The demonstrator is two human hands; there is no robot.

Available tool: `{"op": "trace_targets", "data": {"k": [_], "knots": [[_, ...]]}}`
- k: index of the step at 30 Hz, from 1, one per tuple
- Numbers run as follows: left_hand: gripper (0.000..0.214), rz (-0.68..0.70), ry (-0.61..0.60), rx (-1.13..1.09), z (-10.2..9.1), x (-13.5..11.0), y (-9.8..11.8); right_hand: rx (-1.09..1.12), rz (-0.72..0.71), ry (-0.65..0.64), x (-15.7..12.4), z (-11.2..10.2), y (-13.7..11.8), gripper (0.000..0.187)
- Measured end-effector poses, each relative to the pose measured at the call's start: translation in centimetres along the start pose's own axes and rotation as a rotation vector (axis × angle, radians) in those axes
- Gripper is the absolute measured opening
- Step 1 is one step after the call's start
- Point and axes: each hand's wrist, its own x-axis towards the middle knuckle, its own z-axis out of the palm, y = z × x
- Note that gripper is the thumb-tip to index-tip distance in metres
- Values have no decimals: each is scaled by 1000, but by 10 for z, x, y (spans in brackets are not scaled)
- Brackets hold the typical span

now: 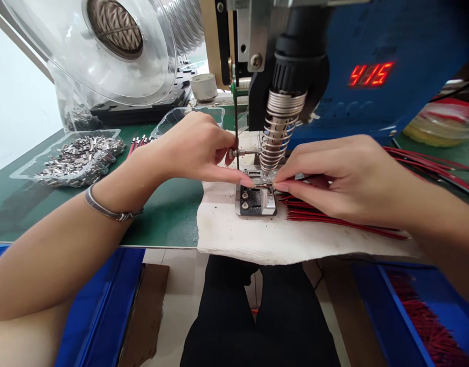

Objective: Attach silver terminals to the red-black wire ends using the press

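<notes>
My right hand [334, 181] pinches a thin black wire [309, 177] between thumb and fingertips. The wire's tip lies by a small metal piece [262, 186] on the small black-and-silver fixture [253, 204]. From the left, my left hand [198, 148] reaches in, its thumb stretched out to touch the near end of that piece. Its other fingers are bent and apart from the thumb, beside a thin vertical feed tube [236, 117]. Right above the fixture is a soldering head with a coil spring [282, 127]; it partly hides the contact spot.
Red and black wires [334, 219] lie on the white cloth [234, 234] at right. A clear tray [28, 171] of metal parts stands at left, near a transparent fume hood [150, 66]. Behind is a blue machine [341, 112] showing red 415. A blue bin [395, 300] sits below right.
</notes>
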Motion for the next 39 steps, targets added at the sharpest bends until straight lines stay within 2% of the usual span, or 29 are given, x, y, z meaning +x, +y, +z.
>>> {"op": "trace_targets", "data": {"k": [5,13,21,28,39], "knots": [[84,7,2,16,0,0,0,-18,-28,30,-1,0,2,18],[79,14,3,16,1,2,-4,21,32,6,0,1,-2,19],[65,73,-12,-93,-1,-2,-8,14,9,12,0,0,0,18],[67,74,-3,-126,-4,-2,-1,24,9,9,0,0,-2,19],[78,94,11,-82,-1,-2,-4,7,32,13,-1,2,-2,18]]}}
